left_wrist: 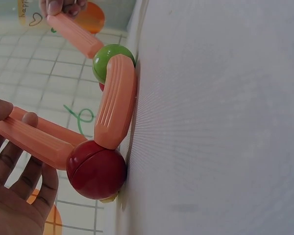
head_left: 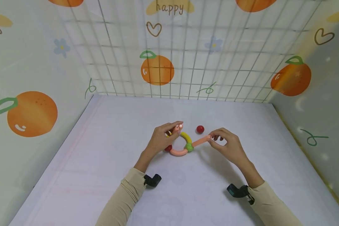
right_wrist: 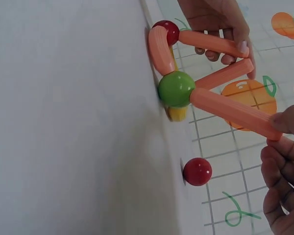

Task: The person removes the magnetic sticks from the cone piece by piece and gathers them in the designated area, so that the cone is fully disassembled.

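A ring of curved pieces lies on the table: a pink curved rod (head_left: 179,153) and a yellow curved rod (head_left: 186,137), joined by a green ball (head_left: 189,147) and a dark red ball (left_wrist: 96,170). My left hand (head_left: 162,138) pinches the raised ends of two straight pink rods (left_wrist: 36,142) that lean together above the ring; the nearer one rises from the red ball. To the right, my right hand (head_left: 227,144) pinches the free end of another straight pink rod (right_wrist: 235,112), whose lower end meets the green ball and which slants up and outward.
A loose red ball (head_left: 200,129) rests on the white table (head_left: 87,163) just behind the ring, between the hands. Behind the table stands a wire grid (head_left: 192,75) covered by a printed cloth. Similar printed cloth walls (head_left: 28,69) enclose both sides.
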`<control>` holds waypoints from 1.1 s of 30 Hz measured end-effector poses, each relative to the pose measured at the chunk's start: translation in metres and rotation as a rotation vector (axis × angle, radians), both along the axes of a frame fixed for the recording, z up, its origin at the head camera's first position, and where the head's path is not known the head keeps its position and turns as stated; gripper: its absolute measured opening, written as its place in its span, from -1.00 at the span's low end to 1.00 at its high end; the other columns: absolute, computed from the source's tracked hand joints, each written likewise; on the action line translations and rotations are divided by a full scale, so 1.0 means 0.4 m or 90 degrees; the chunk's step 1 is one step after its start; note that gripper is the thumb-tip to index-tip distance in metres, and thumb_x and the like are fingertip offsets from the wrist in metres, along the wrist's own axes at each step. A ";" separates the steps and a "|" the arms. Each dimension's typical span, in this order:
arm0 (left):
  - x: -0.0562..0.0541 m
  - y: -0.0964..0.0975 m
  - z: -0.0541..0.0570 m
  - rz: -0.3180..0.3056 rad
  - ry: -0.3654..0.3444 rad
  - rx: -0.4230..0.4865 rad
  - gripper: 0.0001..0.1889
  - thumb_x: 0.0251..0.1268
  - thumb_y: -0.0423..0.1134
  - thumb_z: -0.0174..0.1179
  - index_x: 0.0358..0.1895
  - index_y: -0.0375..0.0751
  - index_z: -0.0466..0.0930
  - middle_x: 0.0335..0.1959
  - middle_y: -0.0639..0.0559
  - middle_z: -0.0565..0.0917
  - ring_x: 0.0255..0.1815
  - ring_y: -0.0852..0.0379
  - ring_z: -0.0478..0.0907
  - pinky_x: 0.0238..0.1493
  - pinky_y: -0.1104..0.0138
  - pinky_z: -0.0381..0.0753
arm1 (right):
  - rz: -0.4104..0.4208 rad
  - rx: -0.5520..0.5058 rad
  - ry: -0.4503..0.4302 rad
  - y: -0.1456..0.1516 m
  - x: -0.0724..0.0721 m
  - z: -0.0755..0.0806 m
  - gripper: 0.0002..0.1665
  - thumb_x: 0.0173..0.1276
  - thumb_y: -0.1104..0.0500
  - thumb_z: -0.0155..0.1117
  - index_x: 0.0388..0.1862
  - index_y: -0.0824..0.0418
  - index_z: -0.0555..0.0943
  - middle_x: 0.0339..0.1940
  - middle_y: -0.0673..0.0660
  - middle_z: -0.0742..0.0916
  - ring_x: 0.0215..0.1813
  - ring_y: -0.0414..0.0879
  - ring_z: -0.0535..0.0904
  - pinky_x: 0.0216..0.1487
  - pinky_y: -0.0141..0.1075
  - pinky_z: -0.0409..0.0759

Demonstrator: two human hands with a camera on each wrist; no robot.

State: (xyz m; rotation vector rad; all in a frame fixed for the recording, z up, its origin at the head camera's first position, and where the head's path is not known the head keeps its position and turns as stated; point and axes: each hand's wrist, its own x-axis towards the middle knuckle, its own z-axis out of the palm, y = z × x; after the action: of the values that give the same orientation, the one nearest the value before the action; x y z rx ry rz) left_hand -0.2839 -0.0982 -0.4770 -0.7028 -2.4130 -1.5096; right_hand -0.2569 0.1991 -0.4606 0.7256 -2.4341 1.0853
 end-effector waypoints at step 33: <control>0.001 -0.005 0.002 0.004 0.000 -0.006 -0.61 0.40 -0.16 0.27 0.26 0.17 0.63 -0.11 0.17 0.69 -0.29 0.18 0.54 -0.28 0.32 0.61 | 0.021 0.056 -0.087 0.078 -0.004 -0.081 -0.78 0.19 0.25 0.54 -0.18 0.08 0.74 -0.28 -0.07 0.69 -0.24 -0.08 0.58 -0.20 -0.21 0.53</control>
State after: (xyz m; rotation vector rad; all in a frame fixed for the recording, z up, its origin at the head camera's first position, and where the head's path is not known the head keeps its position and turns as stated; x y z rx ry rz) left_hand -0.2835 -0.1000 -0.4761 -0.6961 -2.4212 -1.4979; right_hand -0.2585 0.2302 -0.4928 0.7449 -2.6083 1.0783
